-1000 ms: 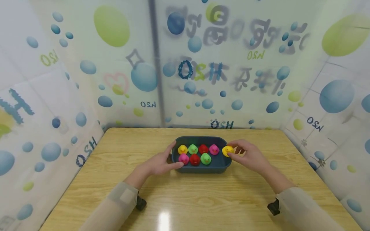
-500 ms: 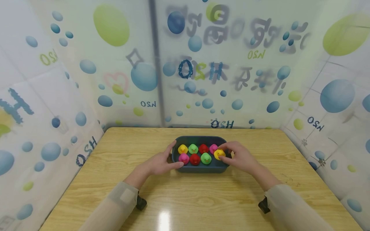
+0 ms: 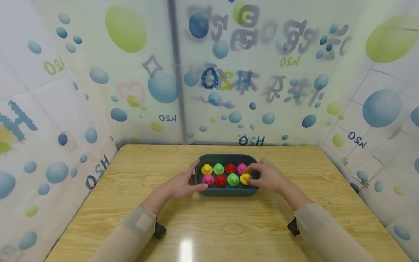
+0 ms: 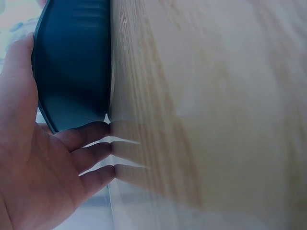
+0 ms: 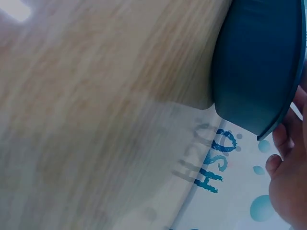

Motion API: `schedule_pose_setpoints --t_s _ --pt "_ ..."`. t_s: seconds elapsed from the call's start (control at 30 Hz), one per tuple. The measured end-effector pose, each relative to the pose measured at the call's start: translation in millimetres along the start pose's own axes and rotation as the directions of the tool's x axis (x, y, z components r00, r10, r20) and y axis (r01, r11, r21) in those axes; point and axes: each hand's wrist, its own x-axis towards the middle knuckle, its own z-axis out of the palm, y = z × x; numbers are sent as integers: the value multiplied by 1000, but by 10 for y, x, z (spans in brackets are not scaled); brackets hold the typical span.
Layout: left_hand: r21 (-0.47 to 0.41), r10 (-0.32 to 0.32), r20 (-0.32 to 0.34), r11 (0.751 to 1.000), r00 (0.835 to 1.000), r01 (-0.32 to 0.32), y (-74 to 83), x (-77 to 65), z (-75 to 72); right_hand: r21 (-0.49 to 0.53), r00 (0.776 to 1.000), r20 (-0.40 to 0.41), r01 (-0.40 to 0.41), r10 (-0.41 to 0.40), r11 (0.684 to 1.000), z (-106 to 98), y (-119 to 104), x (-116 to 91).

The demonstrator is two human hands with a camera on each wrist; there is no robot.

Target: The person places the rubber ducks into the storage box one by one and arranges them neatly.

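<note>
A dark blue rectangular tray [image 3: 226, 192] holds two rows of small rubber ducks, among them a green duck [image 3: 233, 179], a red duck [image 3: 220, 181] and a pink duck [image 3: 207, 180]. My left hand [image 3: 181, 185] grips the tray's left end, thumb at the front rim; in the left wrist view several of its fingertips [image 4: 103, 129] reach the tabletop beside the tray wall [image 4: 74, 62]. Over the tray's right end, my right hand [image 3: 270, 177] pinches a yellow duck [image 3: 245, 178], low in the front row beside the green one. The right wrist view hides that duck behind the tray wall [image 5: 259, 62].
The tray stands on a wood-grain table [image 3: 209, 225] near its back edge. Bubble-printed curtains [image 3: 226, 120] close off the back and both sides.
My right hand has carried the yellow duck from above the tray's right rim leftward and down into the front row. The left hand has stayed on the tray.
</note>
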Motion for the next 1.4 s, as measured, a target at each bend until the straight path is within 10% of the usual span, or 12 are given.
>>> schedule_pose_setpoints --t_s 0.47,1.4 --pt "3 2 3 1000 1000 -2 -28 -6 -15 -117 998 69 5 3 993 1 -36 135" --pt "-3 -12 -1 1000 1000 12 -64 -44 -16 -36 997 32 73 -71 997 -50 -47 140"
